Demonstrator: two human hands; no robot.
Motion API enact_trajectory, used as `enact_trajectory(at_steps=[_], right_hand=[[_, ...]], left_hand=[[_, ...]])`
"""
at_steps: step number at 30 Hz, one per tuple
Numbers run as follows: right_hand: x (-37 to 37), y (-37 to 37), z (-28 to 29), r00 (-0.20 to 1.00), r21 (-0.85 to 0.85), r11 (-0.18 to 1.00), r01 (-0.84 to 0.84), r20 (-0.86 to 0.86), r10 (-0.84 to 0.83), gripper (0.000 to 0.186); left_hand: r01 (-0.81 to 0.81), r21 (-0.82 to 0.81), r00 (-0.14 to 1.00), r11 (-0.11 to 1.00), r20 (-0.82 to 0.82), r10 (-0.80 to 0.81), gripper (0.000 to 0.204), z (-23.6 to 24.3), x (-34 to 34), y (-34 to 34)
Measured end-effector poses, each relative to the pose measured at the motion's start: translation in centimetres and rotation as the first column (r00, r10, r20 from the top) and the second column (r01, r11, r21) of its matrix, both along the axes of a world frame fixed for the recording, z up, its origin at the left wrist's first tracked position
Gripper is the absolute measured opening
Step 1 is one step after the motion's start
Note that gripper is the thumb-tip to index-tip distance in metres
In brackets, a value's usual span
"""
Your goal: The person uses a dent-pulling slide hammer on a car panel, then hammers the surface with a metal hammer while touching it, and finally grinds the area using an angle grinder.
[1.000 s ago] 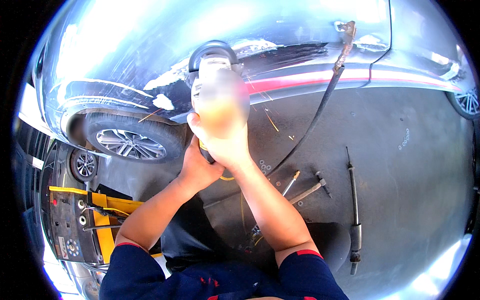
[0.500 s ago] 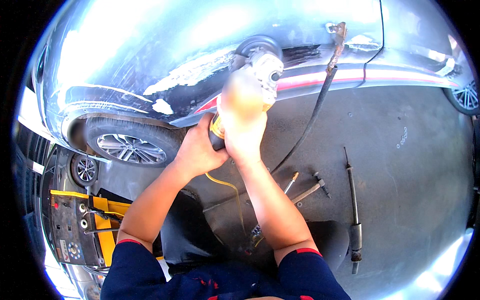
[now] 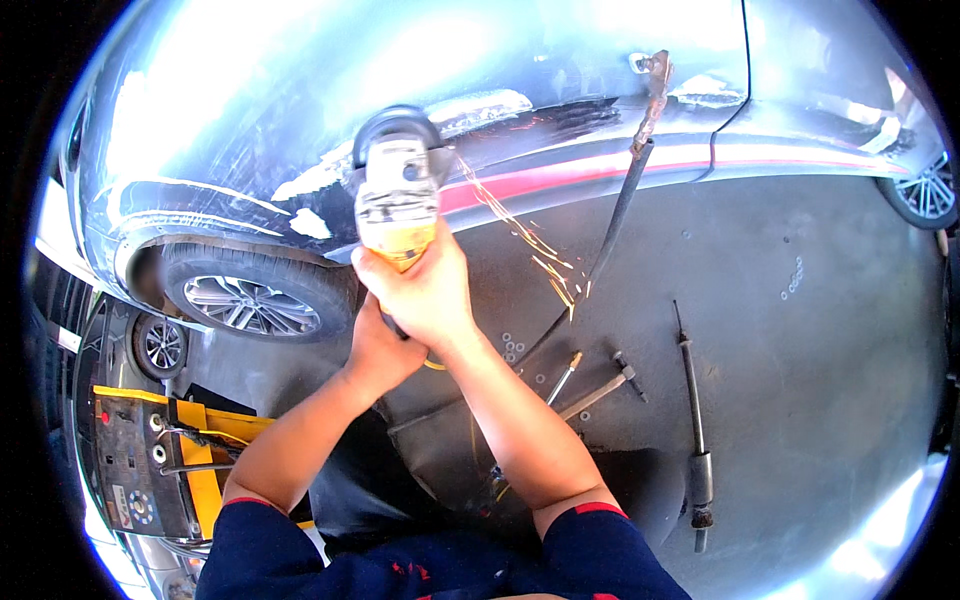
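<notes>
My right hand [image 3: 430, 290] grips the yellow body of an angle grinder [image 3: 397, 195] with a silver head and black guard. My left hand [image 3: 375, 355] is closed round its dark rear part, just below and left of the right. The guard is against the dented, scraped side panel [image 3: 250, 115] of a car, among whitish bare patches, above the front of a red strip. Orange sparks [image 3: 540, 255] fly down and right from it. Farther right, a rusty clamp [image 3: 652, 95] on a black cable [image 3: 625, 205] is attached to a small tab on the panel. The grinder's disc is hidden.
A car wheel [image 3: 250, 303] is left of my hands. A hammer [image 3: 595, 395], a thin rod with brass fitting [image 3: 565, 375], a slide hammer [image 3: 697, 410] and several washers [image 3: 510, 345] lie on the floor to the right. A yellow-and-black machine [image 3: 140, 460] stands at lower left.
Both hands and the grinder moved right, then back left and slightly lower than at first. Half a second ago the grinder was tilted rightward; now it is upright in view, with brighter sparks.
</notes>
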State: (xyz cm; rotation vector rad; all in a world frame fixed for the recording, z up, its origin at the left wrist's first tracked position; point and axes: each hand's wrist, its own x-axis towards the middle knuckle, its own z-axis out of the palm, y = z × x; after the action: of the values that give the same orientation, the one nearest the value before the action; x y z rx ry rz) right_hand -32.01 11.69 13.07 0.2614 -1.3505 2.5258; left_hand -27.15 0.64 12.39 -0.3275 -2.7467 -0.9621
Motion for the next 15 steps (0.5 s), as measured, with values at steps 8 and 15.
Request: enact_trajectory(at_steps=[8, 15], right_hand=[[-0.7, 3.6, 1.3, 0.999, -0.298, 0.953, 0.046, 0.001, -0.048, 0.027], [-0.1, -0.6, 0.7, 0.996, -0.021, 0.996, -0.085, 0.035, 0.086, 0.049]], left_hand=[[-0.004, -0.118, 0.991, 0.993, 0.135, 0.020, 0.074, 4.8, -1.8, 4.0], [-0.036, 0.094, 0.999, 0.995, 0.040, 0.032, 0.071, 1.0, 0.8, -0.7]])
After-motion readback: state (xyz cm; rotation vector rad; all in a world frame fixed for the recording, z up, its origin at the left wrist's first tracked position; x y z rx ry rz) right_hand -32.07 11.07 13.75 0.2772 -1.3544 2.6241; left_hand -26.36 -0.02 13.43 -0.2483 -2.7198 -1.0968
